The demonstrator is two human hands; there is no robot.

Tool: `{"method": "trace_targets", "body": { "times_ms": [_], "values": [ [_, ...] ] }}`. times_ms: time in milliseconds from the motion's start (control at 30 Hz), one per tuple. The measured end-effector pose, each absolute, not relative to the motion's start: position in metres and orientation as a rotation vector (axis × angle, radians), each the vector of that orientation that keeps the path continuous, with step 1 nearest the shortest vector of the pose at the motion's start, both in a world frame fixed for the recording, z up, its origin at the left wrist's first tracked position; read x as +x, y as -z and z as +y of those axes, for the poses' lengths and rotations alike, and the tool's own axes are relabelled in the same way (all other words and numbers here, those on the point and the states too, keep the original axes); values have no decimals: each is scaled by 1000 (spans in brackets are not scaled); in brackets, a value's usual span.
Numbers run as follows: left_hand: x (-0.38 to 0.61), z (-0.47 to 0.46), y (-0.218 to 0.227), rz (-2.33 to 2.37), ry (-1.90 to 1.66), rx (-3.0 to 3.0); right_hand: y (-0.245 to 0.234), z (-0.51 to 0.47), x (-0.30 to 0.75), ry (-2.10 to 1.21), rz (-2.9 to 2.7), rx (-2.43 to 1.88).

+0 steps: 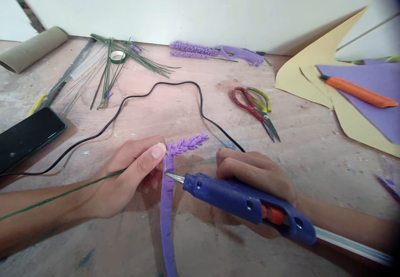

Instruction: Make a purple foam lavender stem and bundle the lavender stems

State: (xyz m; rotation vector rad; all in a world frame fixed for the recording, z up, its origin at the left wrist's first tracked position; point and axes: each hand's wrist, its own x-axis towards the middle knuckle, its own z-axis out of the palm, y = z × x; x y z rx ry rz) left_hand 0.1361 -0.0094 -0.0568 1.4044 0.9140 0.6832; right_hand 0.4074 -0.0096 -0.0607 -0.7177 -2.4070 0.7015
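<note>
My left hand point(133, 172) pinches a purple foam lavender sprig point(187, 144) on a green wire stem point(56, 197) that runs back along my forearm. A long fringed purple foam strip point(167, 214) hangs from the sprig toward me. My right hand point(254, 172) grips a blue hot glue gun point(246, 202). Its metal nozzle touches the strip just below my left thumb. A clear glue stick point(353, 245) juts from the gun's rear.
The gun's black cord point(131, 97) loops over the wooden table. A dark phone point(28, 137) lies at left, green wires and a tape roll point(118, 56) behind it. Red and green scissors point(256, 110) sit centre right. Finished purple sprigs point(193, 51) lie by the wall; yellow and purple foam sheets point(359, 97) at right.
</note>
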Motion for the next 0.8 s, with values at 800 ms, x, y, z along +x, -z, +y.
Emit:
{"method": "trace_targets", "body": {
  "times_ms": [800],
  "values": [
    [135, -11, 60, 940, -805, 1218, 42, -9, 418, -956, -2504, -722]
  ]
}}
